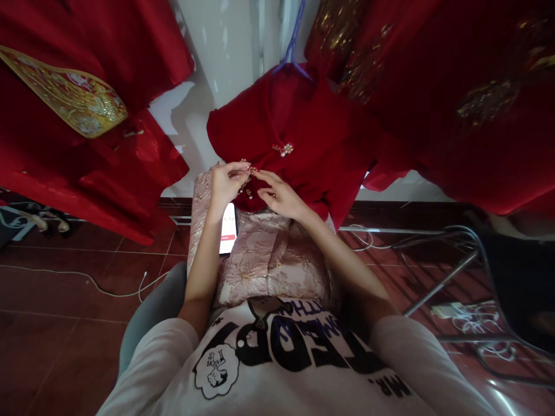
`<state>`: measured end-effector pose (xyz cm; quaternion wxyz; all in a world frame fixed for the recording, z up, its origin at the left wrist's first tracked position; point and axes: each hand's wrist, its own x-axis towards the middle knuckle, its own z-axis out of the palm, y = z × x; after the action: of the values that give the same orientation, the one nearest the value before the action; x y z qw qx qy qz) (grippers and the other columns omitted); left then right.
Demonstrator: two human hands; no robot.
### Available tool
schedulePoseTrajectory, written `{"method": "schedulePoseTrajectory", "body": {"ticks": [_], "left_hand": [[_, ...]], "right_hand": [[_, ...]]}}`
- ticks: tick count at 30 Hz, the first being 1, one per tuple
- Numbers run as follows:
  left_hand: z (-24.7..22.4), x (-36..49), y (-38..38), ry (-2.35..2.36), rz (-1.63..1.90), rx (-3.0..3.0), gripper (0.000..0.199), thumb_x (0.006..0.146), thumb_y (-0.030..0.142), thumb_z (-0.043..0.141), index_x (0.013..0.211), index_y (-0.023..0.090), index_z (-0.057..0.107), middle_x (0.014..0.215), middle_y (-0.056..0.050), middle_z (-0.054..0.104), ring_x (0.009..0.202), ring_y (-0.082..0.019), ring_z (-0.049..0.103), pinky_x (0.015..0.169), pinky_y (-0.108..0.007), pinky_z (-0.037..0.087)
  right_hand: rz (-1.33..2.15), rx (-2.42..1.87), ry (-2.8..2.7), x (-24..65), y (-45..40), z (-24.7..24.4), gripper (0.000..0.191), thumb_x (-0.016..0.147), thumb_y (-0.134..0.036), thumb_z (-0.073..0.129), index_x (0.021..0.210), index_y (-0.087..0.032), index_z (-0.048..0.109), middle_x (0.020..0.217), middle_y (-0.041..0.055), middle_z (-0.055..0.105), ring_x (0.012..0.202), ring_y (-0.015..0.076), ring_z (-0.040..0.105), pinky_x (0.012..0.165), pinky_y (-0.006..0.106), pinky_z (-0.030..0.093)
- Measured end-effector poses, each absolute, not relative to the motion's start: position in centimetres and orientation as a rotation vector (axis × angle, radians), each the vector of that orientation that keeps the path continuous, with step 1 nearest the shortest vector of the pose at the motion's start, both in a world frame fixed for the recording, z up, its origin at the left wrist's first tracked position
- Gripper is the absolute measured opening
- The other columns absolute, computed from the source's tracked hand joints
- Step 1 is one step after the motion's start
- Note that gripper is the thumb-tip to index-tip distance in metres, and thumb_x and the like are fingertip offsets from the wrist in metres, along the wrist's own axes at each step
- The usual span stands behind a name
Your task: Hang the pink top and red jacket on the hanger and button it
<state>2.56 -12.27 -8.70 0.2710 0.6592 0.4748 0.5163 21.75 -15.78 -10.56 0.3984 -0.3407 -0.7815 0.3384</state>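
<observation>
Red garment (329,144), hung from a purple hanger (296,32) and bunched at its near end on brocade fabric (269,260): best kept slack there, free of drag. Left hand (224,185) with thumb and index clamped on a beaded ornament (253,170), right hand (284,197) with fingers spread beside it, any grip impossible to tell; pinch close, press lightly.

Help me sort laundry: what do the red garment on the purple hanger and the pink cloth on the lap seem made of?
Red garment: probably velvet or another soft, matte fabric, given its deep colour and low shine.
Pink cloth: likely brocade or jacquard, with a soft sheen and raised, puckered flower-like patterns; fibre unclear.
</observation>
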Motion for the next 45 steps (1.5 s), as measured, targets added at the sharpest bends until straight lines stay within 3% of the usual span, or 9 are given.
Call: {"method": "schedulePoseTrajectory", "body": {"ticks": [4, 9, 18, 20, 23, 27, 31, 36, 45], "left_hand": [[-8.9, 2.6, -12.3, 1.307, 1.434, 1.83, 0.017, 0.086, 0.012, 0.074, 0.101, 0.014, 0.082, 0.097, -0.007, 0.083, 0.087, -0.018, 0.079, 0.087, -0.03, 0.065], [-8.4, 2.6, -12.4, 1.342, 1.472, 1.873, 0.015, 0.084, 0.008, 0.075, 0.095, 0.016, 0.082, 0.092, -0.006, 0.083, 0.082, -0.017, 0.079, 0.082, -0.028, 0.064], [-7.5, 1.8, -11.9, 1.343, 1.254, 1.958, 0.017, 0.083, 0.008, 0.07, 0.097, 0.016, 0.076, 0.096, -0.005, 0.081, 0.089, -0.015, 0.077, 0.087, -0.026, 0.061], [-7.9, 1.5, -11.8, 1.364, 1.213, 1.941, 0.017, 0.082, 0.008, 0.069, 0.097, 0.016, 0.073, 0.098, -0.005, 0.081, 0.09, -0.014, 0.076, 0.086, -0.025, 0.061], [-8.8, 1.2, -12.1, 1.372, 1.038, 1.945, 0.016, 0.078, 0.003, 0.065, 0.085, 0.016, 0.069, 0.093, -0.006, 0.079, 0.086, -0.015, 0.075, 0.083, -0.026, 0.06], [-10.2, 1.3, -12.7, 1.393, 0.643, 1.961, 0.02, 0.075, 0.003, 0.065, 0.088, 0.016, 0.072, 0.091, -0.008, 0.078, 0.09, -0.021, 0.076, 0.087, -0.032, 0.06], [-10.9, 2.4, -13.3, 1.512, 0.502, 2.032, 0.029, 0.074, 0.006, 0.07, 0.101, 0.014, 0.074, 0.11, -0.012, 0.078, 0.105, -0.026, 0.075, 0.094, -0.033, 0.059], [-11.0, 3.5, -13.5, 1.576, 0.425, 2.107, 0.028, 0.08, 0.008, 0.07, 0.107, 0.013, 0.074, 0.114, -0.011, 0.078, 0.099, -0.026, 0.077, 0.096, -0.033, 0.058], [-11.3, 4.5, -14.5, 1.607, 0.399, 2.25, 0.034, 0.083, 0.018, 0.074, 0.117, 0.014, 0.075, 0.124, -0.015, 0.075, 0.117, -0.033, 0.071, 0.104, -0.038, 0.057]], "right_hand": [[0.839, -0.867, -1.995, 21.7, -15.6, -10.8, 0.059, 0.097, -0.027, 0.051, 0.156, -0.026, 0.049, 0.165, 0.0109, 0.04, 0.146, 0.0291, 0.05, 0.118, 0.052, 0.052], [0.824, -0.864, -1.988, 21.6, -15.4, -11.2, 0.061, 0.097, -0.028, 0.053, 0.157, -0.017, 0.048, 0.164, 0.0172, 0.039, 0.147, 0.03, 0.05, 0.118, 0.05, 0.052], [0.914, -0.937, -1.982, 21.7, -15.8, -10.2, 0.066, 0.093, -0.019, 0.056, 0.158, -0.02, 0.048, 0.172, 0.012, 0.032, 0.154, 0.029, 0.043, 0.116, 0.046, 0.054], [0.91, -0.993, -1.986, 22.3, -16.1, -9.1, 0.058, 0.093, -0.018, 0.053, 0.151, -0.021, 0.057, 0.164, 0.01, 0.046, 0.146, 0.0268, 0.053, 0.111, 0.044, 0.058], [0.833, -1.151, -1.991, 23.9, -16.6, -7.3, 0.044, 0.095, -0.017, 0.05, 0.134, -0.017, 0.071, 0.13, 0.0103, 0.074, 0.114, 0.0226, 0.074, 0.1, 0.041, 0.063], [0.718, -1.424, -2.138, 25.3, -17.4, -5.8, 0.024, 0.091, -0.015, 0.06, 0.106, -0.014, 0.079, 0.095, 0.0087, 0.08, 0.085, 0.0207, 0.076, 0.088, 0.037, 0.061], [0.536, -1.701, -2.244, 24.7, -18.1, -5.7, 0.022, 0.088, -0.02, 0.074, 0.109, -0.014, 0.078, 0.093, 0.0107, 0.079, 0.091, 0.0271, 0.076, 0.089, 0.041, 0.058], [0.409, -1.846, -2.262, 23.2, -18.2, -6.4, 0.017, 0.087, -0.015, 0.077, 0.104, -0.015, 0.078, 0.106, 0.0141, 0.078, 0.104, 0.0321, 0.074, 0.086, 0.04, 0.057], [0.503, -1.645, -2.207, 24.5, -17.3, -6.6, 0.015, 0.074, -0.008, 0.078, 0.082, -0.018, 0.07, 0.088, 0.0041, 0.076, 0.081, 0.0199, 0.07, 0.073, 0.03, 0.05]]}}
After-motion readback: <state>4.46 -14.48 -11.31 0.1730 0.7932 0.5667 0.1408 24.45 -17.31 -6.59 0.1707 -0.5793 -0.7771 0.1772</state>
